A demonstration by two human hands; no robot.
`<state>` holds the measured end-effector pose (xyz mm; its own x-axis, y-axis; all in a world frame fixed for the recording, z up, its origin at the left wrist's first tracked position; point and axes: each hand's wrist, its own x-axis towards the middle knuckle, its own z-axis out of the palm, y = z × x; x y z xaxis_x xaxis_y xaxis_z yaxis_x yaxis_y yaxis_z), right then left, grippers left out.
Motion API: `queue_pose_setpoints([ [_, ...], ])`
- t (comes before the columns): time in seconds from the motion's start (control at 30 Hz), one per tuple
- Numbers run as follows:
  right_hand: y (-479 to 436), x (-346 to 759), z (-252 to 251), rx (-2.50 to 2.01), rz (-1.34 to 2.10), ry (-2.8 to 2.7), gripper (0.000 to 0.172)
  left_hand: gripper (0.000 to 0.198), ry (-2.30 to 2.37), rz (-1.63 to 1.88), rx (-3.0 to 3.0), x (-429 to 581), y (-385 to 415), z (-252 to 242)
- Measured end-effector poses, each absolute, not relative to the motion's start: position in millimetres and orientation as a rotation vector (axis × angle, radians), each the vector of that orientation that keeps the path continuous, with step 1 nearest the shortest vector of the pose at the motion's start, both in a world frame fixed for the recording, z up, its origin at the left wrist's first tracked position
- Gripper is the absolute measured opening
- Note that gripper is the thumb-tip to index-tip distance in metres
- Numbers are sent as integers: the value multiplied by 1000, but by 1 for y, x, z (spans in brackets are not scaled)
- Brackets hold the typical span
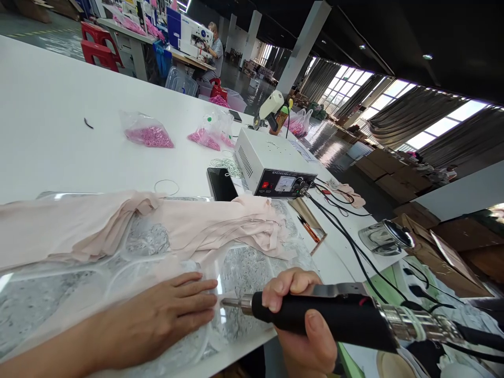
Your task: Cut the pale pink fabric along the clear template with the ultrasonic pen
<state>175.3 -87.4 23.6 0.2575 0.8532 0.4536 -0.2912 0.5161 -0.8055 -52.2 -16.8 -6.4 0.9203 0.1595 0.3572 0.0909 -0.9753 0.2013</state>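
Note:
My left hand [165, 315] lies flat, fingers stretched, pressing pale pink fabric [189, 226] onto a clear plate [244, 268] on the white table. My right hand [303, 325] is wrapped round the black handle of a hand-held welding tool [334, 315]. Its metal tip [230, 302] points left and sits just beside my left fingertips, at the fabric's near edge. A black cable [346, 236] runs from the tool toward a white control box [271, 168] with a dial.
A black phone [221, 184] lies beside the box. Bags of pink pieces [147, 134] and thin loops sit farther back on the table [51, 105]. A glass jar [384, 237] lies at the right edge. A person works at a sewing machine far behind.

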Motion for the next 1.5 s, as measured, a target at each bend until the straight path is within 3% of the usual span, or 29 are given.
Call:
queue_pose_setpoints([
  [0.83, -94, 184, 23, -701, 764, -1023, 18, 31, 193, 517, 2859, -53, -18, -8],
  [1.07, -99, 189, 17, -759, 747, -1045, 16, 39, 208, 421, 2824, -61, -15, -9],
  [1.5, -86, 212, 20, -741, 607, -1027, 14, 30, 270, 446, 2833, -51, -4, -3],
])
